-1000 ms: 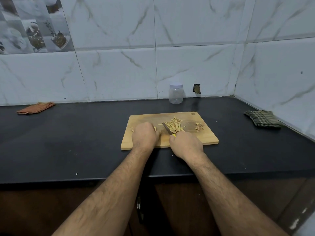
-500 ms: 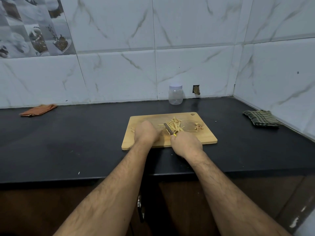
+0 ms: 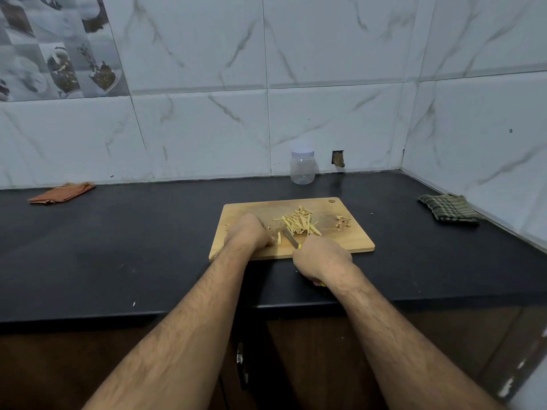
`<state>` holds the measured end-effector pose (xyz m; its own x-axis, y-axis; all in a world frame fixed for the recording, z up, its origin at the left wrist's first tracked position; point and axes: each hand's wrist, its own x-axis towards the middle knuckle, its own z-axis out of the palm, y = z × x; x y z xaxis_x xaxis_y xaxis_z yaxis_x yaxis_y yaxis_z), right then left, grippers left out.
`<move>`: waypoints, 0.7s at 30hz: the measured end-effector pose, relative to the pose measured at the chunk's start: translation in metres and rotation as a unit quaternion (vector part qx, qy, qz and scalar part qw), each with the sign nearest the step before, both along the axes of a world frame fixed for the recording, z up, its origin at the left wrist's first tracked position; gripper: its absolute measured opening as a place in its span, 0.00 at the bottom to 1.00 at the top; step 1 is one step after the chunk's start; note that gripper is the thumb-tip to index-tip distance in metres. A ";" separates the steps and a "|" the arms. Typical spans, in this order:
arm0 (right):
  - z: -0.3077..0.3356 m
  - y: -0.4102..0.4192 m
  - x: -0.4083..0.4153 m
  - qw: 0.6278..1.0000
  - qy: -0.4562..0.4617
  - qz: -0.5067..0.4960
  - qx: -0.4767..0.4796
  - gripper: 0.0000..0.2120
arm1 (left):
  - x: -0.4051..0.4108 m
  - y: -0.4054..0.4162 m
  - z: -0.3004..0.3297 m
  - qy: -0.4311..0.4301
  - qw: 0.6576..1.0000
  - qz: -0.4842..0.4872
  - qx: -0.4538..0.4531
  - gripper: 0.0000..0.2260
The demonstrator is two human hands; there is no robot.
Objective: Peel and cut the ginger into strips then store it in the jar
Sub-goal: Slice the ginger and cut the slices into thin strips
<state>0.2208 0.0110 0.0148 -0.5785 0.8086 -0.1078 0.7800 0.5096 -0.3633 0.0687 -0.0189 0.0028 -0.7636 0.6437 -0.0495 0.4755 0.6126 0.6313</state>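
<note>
Pale yellow ginger strips (image 3: 299,224) on a tan cutting board (image 3: 349,239); green checked cloth (image 3: 447,207), orange cloth (image 3: 62,193).

No readable text, labels or numbers anywhere.

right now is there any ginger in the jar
No, the jar by the wall looks clear and empty with its lid on, while the ginger strips lie piled on the cutting board.

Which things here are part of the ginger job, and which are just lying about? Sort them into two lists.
Part of the job:
- cutting board
- pile of ginger strips
- knife, gripped by the right hand
- ginger piece by the left hand
- peel scraps
- jar, lid on, against the wall

Just lying about:
- orange cloth
- green checked cloth
</note>
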 end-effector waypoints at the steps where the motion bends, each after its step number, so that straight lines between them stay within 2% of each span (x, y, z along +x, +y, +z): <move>1: 0.000 -0.001 0.000 1.000 0.001 0.002 0.003 0.06 | -0.001 0.001 -0.001 0.001 1.000 -0.011 0.002 0.02; 4: -0.001 -0.005 0.000 1.000 0.007 0.003 0.012 0.07 | 0.000 0.001 -0.003 0.031 0.999 -0.023 -0.003 0.06; 8: -0.001 -0.007 -0.002 0.999 0.005 -0.001 0.031 0.12 | 0.003 0.002 -0.006 0.024 1.000 -0.016 0.005 0.05; 21: -0.003 -0.008 -0.003 0.998 -0.003 0.005 0.066 0.13 | 0.000 0.006 -0.010 0.025 1.000 -0.017 -0.001 0.12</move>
